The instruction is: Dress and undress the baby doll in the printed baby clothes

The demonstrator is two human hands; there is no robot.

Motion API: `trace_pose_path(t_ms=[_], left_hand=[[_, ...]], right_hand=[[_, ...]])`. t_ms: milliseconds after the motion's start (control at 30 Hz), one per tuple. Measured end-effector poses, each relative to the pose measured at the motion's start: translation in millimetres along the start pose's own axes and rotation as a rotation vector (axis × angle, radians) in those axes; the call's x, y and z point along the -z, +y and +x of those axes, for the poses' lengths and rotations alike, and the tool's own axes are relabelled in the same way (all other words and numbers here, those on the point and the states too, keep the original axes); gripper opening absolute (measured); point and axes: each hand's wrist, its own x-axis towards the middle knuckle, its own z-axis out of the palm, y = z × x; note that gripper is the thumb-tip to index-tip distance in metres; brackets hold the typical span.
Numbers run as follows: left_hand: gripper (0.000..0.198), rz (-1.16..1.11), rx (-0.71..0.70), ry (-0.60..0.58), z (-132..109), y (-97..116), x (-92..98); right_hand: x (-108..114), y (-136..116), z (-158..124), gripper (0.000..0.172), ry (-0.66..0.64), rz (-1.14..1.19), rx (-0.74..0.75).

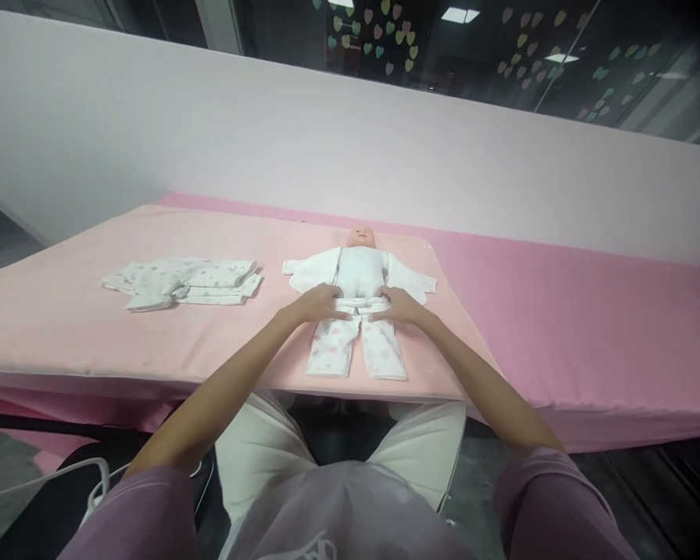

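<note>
A baby doll [360,264] lies on its back on a pink mat [64,319], head away from me. It wears an open white top and white trousers with pink prints [355,346]. My left hand [318,302] grips the trousers' waistband at the doll's left hip side. My right hand [400,305] grips the waistband on the other side. Both hands have their fingers curled onto the cloth at the doll's waist.
A second set of white printed baby clothes [180,281] lies spread on the mat to the left. A deeper pink cloth [589,327] covers the table to the right. A pale wall panel [268,132] rises behind. White cables [47,478] hang at lower left.
</note>
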Motion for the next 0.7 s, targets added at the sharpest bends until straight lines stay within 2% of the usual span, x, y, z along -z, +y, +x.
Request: trace_pose_path(t_ms=[67,200,300,400,500,600,633,700], left_hand=[[0.07,0.041,-0.016,-0.027,-11.9,6.1,-2.0],[0.096,0.087,0.011,-0.107,-35.1,15.1,-4.9],[0.099,0.113,0.024,-0.101,-44.8,22.3,-5.6],[0.084,0.195,0.014,-0.117,-51.6,30.3,-6.4],[0.079,0.267,-0.052,-0.118,-62.6,34.1,-11.3],[0.095,0.303,-0.093,-0.085,-76.8,33.8,-21.1],[0.096,0.315,-0.096,-0.062,-81.5,33.7,-25.0],[0.084,0.345,-0.112,-0.006,-90.8,34.1,-33.2]], right_hand=[[-2.4,-5.0,-8.4,0.064,-0.023,-0.043,0.013],[-4.7,-16.1,-25.5,0.094,-0.081,-0.107,-0.002],[-5.8,-25.6,-34.6,0.087,-0.074,-0.126,-0.01],[-6.9,-32.3,-45.3,0.075,-0.083,-0.139,-0.007],[-9.2,-33.0,-60.0,0.084,-0.097,-0.193,0.035],[-12.7,-31.0,-73.4,0.098,-0.112,-0.252,0.087],[-14.1,-30.9,-76.8,0.098,-0.107,-0.275,0.089],[-17.8,-32.2,-82.6,0.088,-0.098,-0.322,0.081]])
